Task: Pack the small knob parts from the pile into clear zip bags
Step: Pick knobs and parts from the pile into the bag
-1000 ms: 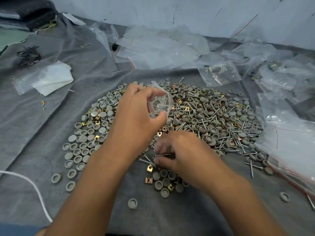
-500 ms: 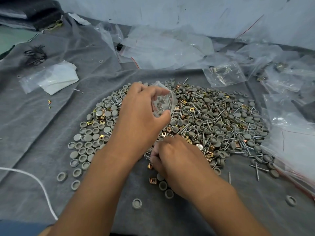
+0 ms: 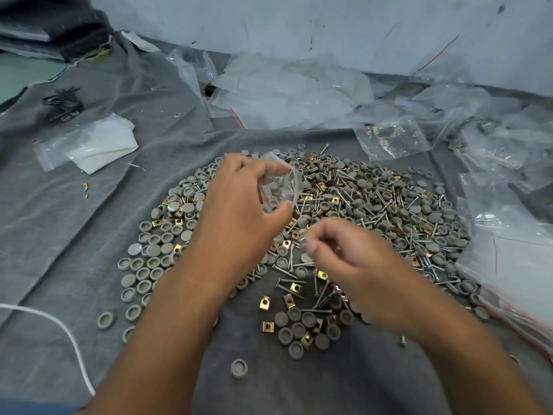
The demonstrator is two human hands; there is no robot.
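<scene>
- Clear zip bag (image 3: 281,187) pinched between thumb and fingers of the left hand (image 3: 239,205), above the pile (image 3: 374,211).
- Right hand (image 3: 350,259) blurred, fingers curled; its grip contents cannot be told.

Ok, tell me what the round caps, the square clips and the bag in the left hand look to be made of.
Round caps: matte grey, probably moulded plastic; no glint.
Square clips: shiny brass-gold, likely plated sheet metal; folded edges, bright reflections.
Bag, pinched by the left hand: thin clear plastic film; the pile shows through it and it crinkles.
</scene>
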